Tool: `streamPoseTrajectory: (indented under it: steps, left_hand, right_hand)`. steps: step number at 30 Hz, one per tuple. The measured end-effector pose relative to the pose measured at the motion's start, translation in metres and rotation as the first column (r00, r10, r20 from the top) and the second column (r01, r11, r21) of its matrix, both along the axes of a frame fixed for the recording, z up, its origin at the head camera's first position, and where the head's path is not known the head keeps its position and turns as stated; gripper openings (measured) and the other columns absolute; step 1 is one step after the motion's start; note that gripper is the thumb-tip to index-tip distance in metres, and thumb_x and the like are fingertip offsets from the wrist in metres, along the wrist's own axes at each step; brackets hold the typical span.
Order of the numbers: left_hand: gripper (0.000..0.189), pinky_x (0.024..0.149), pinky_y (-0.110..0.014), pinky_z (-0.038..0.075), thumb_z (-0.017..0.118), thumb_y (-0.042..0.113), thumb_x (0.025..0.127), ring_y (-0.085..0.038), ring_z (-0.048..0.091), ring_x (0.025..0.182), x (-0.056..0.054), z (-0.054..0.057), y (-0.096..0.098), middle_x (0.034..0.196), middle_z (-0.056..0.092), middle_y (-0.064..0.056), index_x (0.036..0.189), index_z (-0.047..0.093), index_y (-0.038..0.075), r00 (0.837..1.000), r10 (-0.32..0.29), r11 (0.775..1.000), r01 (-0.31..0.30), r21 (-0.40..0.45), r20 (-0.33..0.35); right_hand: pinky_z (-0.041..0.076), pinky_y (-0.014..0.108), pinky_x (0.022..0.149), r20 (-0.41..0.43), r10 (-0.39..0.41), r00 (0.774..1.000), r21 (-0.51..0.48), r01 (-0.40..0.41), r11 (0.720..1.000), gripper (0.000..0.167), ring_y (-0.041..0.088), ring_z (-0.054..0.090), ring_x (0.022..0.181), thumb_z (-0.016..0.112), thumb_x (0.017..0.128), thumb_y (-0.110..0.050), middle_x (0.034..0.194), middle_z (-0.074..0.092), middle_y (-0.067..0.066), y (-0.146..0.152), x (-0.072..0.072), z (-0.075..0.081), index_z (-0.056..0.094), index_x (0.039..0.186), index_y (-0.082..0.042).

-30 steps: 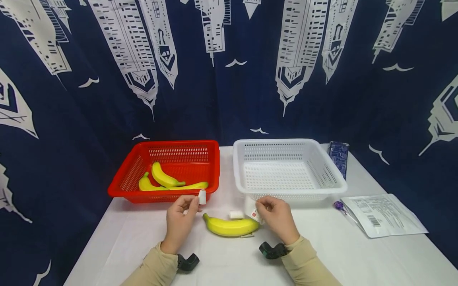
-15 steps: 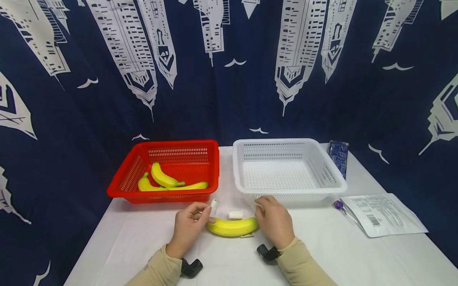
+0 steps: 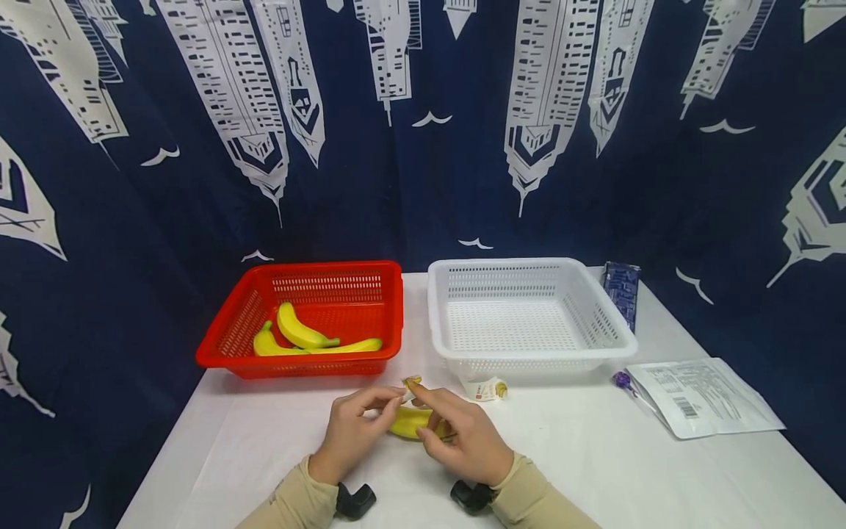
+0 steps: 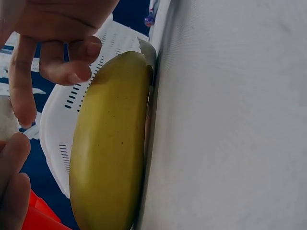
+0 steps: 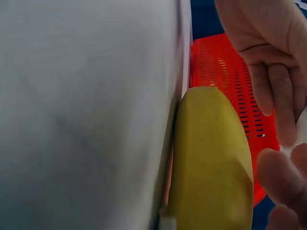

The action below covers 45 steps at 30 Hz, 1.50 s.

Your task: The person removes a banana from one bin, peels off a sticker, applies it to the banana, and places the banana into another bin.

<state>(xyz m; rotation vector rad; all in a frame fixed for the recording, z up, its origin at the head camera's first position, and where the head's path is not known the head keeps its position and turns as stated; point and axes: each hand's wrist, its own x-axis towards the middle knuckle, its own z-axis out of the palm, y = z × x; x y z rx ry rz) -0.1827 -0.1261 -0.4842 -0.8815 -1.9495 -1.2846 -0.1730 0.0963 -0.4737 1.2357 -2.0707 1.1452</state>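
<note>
In the head view, a yellow banana (image 3: 408, 422) lies on the table under both hands. My left hand (image 3: 357, 426) pinches a small white piece (image 3: 407, 395) above it; a yellow-brown bit shows at its top. The right hand (image 3: 469, 437) reaches across the banana, its forefinger straight and touching that piece, its thumb apart lower down. In the left wrist view, the banana (image 4: 112, 143) fills the middle and the white piece (image 4: 6, 117) is at the left edge. A printed white wrapper (image 3: 485, 389) with a yellow-brown end lies before the white basket.
A red basket (image 3: 297, 361) holding several bananas stands at the back left. The white basket (image 3: 535, 355) is at the back right, with a dark blue packet (image 3: 621, 294) beside it. Further right lie a purple lollipop (image 3: 621, 380) and a silvery labelled pouch (image 3: 703, 397).
My right hand has let go of the printed white wrapper and moved left to the piece in the left hand. The left hand has moved slightly right and down.
</note>
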Motion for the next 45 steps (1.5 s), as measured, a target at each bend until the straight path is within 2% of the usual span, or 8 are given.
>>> streamPoseTrajectory:
  steps: [6,13,19,24,28,34,41,45]
  left_hand:
    - [0.028,0.076,-0.017,0.057,0.081,-0.007,0.080,-0.019,0.076,0.093,-0.0004,0.0010,-0.0010,0.103,0.079,-0.005,0.099,0.077,0.013,0.997,-0.024,0.997,0.019,-0.072,-0.070]
    - [0.028,0.077,-0.021,0.058,0.083,-0.004,0.081,-0.022,0.075,0.101,0.0006,0.0024,-0.0006,0.112,0.077,-0.006,0.101,0.077,0.015,0.993,-0.085,0.989,0.075,-0.125,-0.078]
    - [0.028,0.092,-0.026,0.057,0.085,-0.002,0.079,-0.024,0.073,0.107,0.0010,0.0042,0.0013,0.117,0.075,-0.010,0.103,0.078,0.012,0.986,-0.137,0.979,0.122,-0.161,-0.090]
    - [0.021,0.094,-0.030,0.057,0.084,0.006,0.084,-0.023,0.072,0.110,0.0012,0.0035,0.0008,0.121,0.073,-0.009,0.103,0.080,0.014,0.987,-0.142,0.969,0.124,-0.212,-0.070]
    - [0.021,0.097,-0.027,0.055,0.083,0.006,0.085,-0.023,0.072,0.110,0.0019,0.0037,0.0000,0.121,0.073,-0.007,0.102,0.079,0.016,0.992,-0.103,0.975,0.086,-0.207,-0.074]
    - [0.024,0.079,-0.024,0.057,0.083,0.003,0.083,-0.022,0.072,0.105,0.0013,0.0037,-0.0006,0.118,0.073,-0.007,0.104,0.075,0.014,0.998,-0.037,0.986,0.028,-0.164,-0.052]
    - [0.028,0.065,-0.027,0.059,0.084,0.003,0.083,-0.014,0.072,0.090,0.0014,0.0016,-0.0016,0.105,0.075,-0.003,0.105,0.072,0.014,1.000,-0.014,0.991,0.013,-0.130,-0.003]
    - [0.032,0.061,-0.024,0.055,0.085,0.001,0.080,-0.008,0.070,0.077,0.0011,0.0007,-0.0015,0.090,0.076,0.003,0.106,0.071,0.013,1.000,0.003,0.991,-0.005,-0.136,-0.015]
  right_hand:
    - [0.051,0.011,0.062,-0.005,-0.018,1.000,-0.037,0.018,0.999,0.043,0.002,0.065,0.078,0.070,0.091,-0.003,0.118,0.071,0.007,-0.0019,0.0004,-0.0049,0.064,0.134,-0.004]
    - [0.049,0.011,0.061,0.016,-0.079,0.997,-0.127,0.081,0.989,0.029,0.005,0.062,0.074,0.068,0.089,0.004,0.105,0.076,0.004,-0.0029,0.0000,-0.0040,0.074,0.116,-0.006]
    - [0.049,0.010,0.061,0.010,-0.090,0.996,-0.181,0.090,0.979,0.023,0.005,0.064,0.071,0.066,0.091,0.007,0.095,0.077,0.003,-0.0032,0.0001,-0.0028,0.076,0.106,-0.006]
    - [0.051,0.012,0.061,-0.002,-0.109,0.994,-0.234,0.105,0.967,0.021,0.006,0.065,0.068,0.069,0.088,0.009,0.087,0.075,0.003,-0.0021,-0.0012,-0.0025,0.076,0.102,-0.005]
    - [0.050,0.015,0.058,0.018,-0.130,0.991,-0.233,0.130,0.964,0.016,0.004,0.060,0.066,0.074,0.087,0.003,0.084,0.074,-0.001,-0.0011,-0.0024,-0.0029,0.076,0.094,-0.011]
    - [0.049,0.015,0.054,0.039,-0.077,0.996,-0.200,0.083,0.976,0.007,0.002,0.059,0.065,0.078,0.090,-0.009,0.081,0.071,-0.006,-0.0001,-0.0029,-0.0049,0.074,0.090,-0.015]
    - [0.044,0.011,0.053,0.054,0.062,0.997,-0.123,-0.055,0.991,0.030,0.003,0.053,0.062,0.073,0.079,0.011,0.083,0.069,-0.003,-0.0016,-0.0005,-0.0048,0.072,0.096,-0.014]
    - [0.041,0.007,0.055,0.064,0.081,0.995,-0.080,-0.076,0.994,0.033,0.001,0.050,0.062,0.073,0.080,0.011,0.086,0.069,-0.003,-0.0025,0.0006,-0.0062,0.072,0.103,-0.013]
